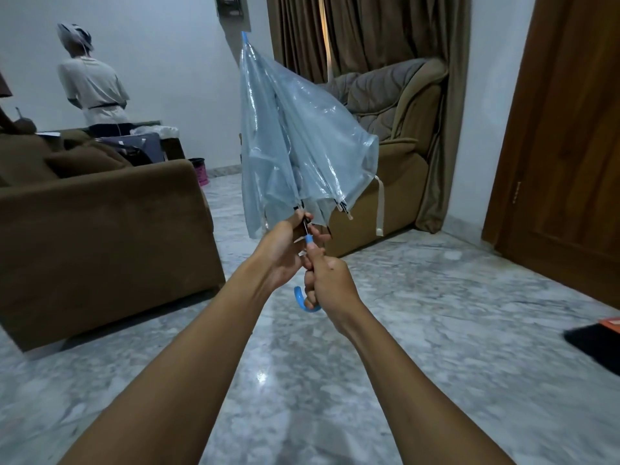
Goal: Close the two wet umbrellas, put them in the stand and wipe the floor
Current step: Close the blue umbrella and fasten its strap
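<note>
A clear blue umbrella points up and away in the middle of the view, its canopy mostly folded down with loose flaps. My right hand grips its blue hooked handle. My left hand holds the shaft just above, at the black runner under the canopy's rib tips. A white strap hangs from the canopy edge. No second umbrella and no stand are in view.
A brown sofa fills the left, a tan armchair stands behind the umbrella. A person stands at the back left, turned away. A wooden door is on the right; a dark object lies on the grey marble floor.
</note>
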`<state>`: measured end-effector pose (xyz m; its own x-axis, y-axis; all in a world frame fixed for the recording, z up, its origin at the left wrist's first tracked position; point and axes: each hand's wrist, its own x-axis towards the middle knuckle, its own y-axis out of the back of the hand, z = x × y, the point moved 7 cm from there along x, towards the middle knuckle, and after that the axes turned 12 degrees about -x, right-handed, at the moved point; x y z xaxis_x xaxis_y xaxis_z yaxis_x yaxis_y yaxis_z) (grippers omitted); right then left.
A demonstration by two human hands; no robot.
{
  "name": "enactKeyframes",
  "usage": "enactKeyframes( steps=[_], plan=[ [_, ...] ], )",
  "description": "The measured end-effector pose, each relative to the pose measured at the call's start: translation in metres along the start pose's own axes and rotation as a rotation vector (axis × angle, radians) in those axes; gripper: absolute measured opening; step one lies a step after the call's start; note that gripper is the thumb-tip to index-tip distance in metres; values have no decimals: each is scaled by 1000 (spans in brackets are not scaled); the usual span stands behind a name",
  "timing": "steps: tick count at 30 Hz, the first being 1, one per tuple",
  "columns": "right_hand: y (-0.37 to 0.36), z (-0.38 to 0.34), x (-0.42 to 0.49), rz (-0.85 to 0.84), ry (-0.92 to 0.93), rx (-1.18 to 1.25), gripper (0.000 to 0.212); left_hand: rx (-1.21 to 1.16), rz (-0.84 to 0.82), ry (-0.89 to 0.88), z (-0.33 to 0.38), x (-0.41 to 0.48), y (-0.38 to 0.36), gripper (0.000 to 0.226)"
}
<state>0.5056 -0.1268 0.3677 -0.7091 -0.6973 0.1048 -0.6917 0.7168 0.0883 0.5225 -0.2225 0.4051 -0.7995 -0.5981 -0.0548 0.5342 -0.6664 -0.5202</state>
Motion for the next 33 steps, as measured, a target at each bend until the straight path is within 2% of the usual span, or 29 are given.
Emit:
enactKeyframes(
  steps=[8, 14, 19, 22, 25, 27, 29, 30, 33],
  plan=[
    [3, -6, 0, -16, -6, -3, 47, 82, 11, -21, 5, -1, -4, 25],
    [3, -11, 2, -75, -81, 56, 29, 108, 41, 11, 1, -3, -2, 25],
    [9, -3, -2, -12, -39, -114, 37, 142, 49, 43, -8, -6, 4, 25],
    [7, 6, -5, 19, -23, -93, 36, 175, 29, 48, -12, -12, 4, 29],
    [6, 11, -6, 41, -33, -70, 40, 296, 25, 60, -12, -22, 4, 31],
    [10, 12, -7, 48, -38, -53, 39, 523, -21, 61, -3, -33, 11, 31],
    [15, 15, -7, 55, -48, -45, 39, 753, -15, -60, 21, -44, 22, 30],
    [17, 16, -7, 59, -53, -42, 39, 778, 46, -186, 39, -49, 28, 35],
    [18, 21, -8, 61, -65, -45, 38, 526, 457, -660, 104, -65, 55, 52]
  ],
)
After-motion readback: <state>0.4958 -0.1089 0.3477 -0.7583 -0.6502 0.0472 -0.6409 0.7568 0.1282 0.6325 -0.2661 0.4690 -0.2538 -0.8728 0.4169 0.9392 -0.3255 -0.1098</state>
